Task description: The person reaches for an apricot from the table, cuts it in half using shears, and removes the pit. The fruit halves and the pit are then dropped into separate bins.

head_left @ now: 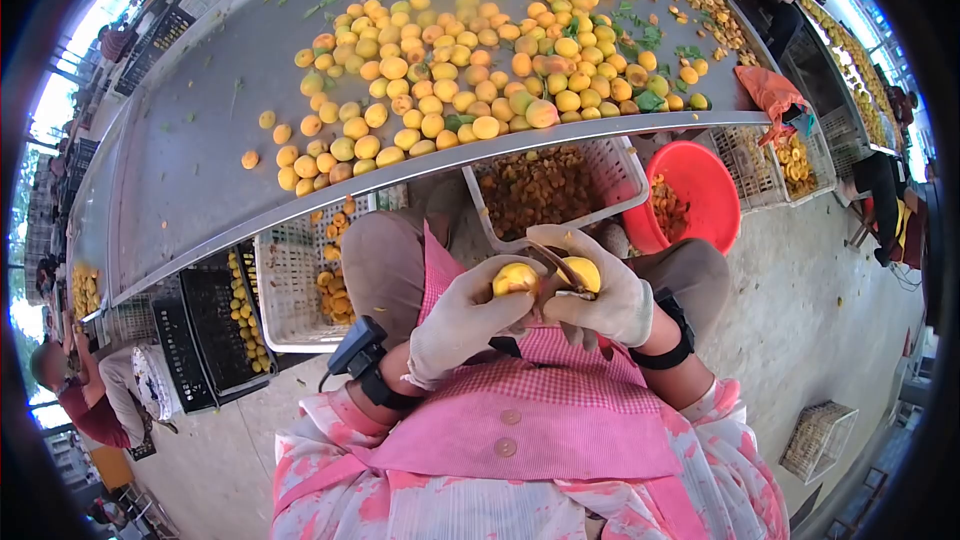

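In front of my lap, both gloved hands are held close together. My left hand (pixel 468 318) is closed around a yellow apricot (pixel 515 278) between thumb and fingers. Another yellow apricot piece (pixel 582 274) sits in my right hand (pixel 618 302), whose fingers also grip a thin dark knife (pixel 556 262). The knife slants across the gap between the hands and overlaps the right-hand fruit; its handle is mostly hidden. Beyond the hands, many whole apricots (pixel 445 90) lie heaped on a metal table (pixel 190 170).
Under the table edge stand a white crate (pixel 640 185) of brown pieces, a red bucket (pixel 715 190) and a white basket (pixel 290 330) with apricot halves. A black crate (pixel 215 315) is further left. An orange cloth (pixel 770 92) hangs at the table's right corner. Other people sit around.
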`<state>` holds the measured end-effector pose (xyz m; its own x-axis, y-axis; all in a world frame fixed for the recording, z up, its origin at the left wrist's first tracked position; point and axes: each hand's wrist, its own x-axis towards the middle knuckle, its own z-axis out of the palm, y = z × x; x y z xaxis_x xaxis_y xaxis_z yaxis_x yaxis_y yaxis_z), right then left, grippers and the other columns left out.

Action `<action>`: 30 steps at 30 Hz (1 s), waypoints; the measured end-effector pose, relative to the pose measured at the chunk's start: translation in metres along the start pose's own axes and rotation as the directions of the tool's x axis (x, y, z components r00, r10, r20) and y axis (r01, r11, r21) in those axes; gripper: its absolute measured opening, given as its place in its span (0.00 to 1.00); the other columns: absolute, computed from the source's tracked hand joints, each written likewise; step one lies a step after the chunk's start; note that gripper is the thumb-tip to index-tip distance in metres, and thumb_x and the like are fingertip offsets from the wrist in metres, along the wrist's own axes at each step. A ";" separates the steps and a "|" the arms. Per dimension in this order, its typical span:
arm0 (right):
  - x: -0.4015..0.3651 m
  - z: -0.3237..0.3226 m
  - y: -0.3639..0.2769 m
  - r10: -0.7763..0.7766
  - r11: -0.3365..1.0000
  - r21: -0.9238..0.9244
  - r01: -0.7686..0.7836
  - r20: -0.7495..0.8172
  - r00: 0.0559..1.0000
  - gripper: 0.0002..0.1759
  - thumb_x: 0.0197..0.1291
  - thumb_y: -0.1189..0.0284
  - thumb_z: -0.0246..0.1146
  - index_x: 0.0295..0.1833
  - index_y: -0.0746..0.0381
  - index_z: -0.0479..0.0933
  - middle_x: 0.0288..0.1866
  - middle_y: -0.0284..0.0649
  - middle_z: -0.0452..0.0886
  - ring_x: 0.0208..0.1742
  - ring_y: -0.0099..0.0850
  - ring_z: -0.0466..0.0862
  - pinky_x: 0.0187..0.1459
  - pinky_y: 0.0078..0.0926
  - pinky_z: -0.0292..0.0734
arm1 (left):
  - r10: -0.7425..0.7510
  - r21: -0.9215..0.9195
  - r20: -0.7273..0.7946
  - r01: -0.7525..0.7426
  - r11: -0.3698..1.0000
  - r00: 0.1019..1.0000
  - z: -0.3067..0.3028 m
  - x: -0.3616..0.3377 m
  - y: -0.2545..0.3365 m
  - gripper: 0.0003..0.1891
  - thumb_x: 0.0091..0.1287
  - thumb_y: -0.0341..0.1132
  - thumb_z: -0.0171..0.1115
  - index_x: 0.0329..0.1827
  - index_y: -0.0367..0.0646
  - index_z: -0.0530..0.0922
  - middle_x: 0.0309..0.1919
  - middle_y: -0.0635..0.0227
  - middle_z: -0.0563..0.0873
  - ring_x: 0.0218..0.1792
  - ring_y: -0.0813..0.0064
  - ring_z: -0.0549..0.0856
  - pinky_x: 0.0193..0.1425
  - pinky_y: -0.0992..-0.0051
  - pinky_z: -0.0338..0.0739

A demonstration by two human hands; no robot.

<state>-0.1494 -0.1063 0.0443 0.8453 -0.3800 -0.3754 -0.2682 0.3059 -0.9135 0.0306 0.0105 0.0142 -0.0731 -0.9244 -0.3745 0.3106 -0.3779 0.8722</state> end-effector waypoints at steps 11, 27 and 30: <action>0.007 0.010 0.023 0.016 0.944 0.326 -0.045 0.091 0.996 0.44 0.62 0.76 0.61 0.81 0.60 0.48 0.34 0.43 0.82 0.22 0.25 0.79 0.23 0.18 0.73 | 0.074 -0.106 -0.025 -0.076 0.991 0.997 0.008 0.006 -0.007 0.12 0.71 0.32 0.63 0.53 0.38 0.79 0.34 0.68 0.83 0.30 0.80 0.83 0.35 0.82 0.78; 0.002 0.012 0.055 0.091 0.884 0.460 -0.083 0.005 0.996 0.17 0.64 0.76 0.53 0.56 0.72 0.75 0.16 0.39 0.74 0.13 0.27 0.73 0.18 0.24 0.70 | 0.241 -0.026 -0.873 -0.533 0.846 0.425 -0.138 -0.094 -0.021 0.16 0.71 0.29 0.60 0.60 0.40 0.70 0.43 0.67 0.81 0.40 0.79 0.82 0.46 0.78 0.79; 0.000 0.011 0.051 0.083 0.916 0.401 -0.036 -0.101 0.991 0.14 0.67 0.72 0.55 0.49 0.72 0.76 0.15 0.36 0.73 0.13 0.25 0.72 0.17 0.23 0.68 | 0.280 -0.023 -0.815 -0.510 0.860 0.507 -0.112 -0.084 -0.011 0.13 0.74 0.29 0.56 0.59 0.40 0.70 0.47 0.65 0.80 0.43 0.76 0.83 0.48 0.75 0.80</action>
<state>-0.1579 -0.0810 -0.0010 0.7689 -0.4397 -0.4641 -0.0908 0.6435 -0.7601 0.1399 0.0983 0.0012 0.8223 -0.5318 -0.2026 0.3257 0.1479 0.9338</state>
